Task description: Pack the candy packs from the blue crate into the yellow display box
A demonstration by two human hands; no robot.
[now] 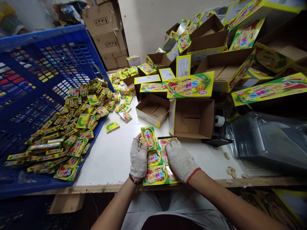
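My left hand, in a fingerless knitted glove, holds a small yellow-green "Twins" candy packet upright by its edge. My right hand, in a white knitted glove, rests palm down on a batch of the same packets laid in rows on the white table near its front edge. Just beyond my hands stands an open empty carton with a yellow "Twins" lid.
A tipped blue plastic crate on the left spills a heap of loose packets. A smaller open carton sits mid-table. Several open cartons crowd the back and right. A tape dispenser and clear plastic bags lie right.
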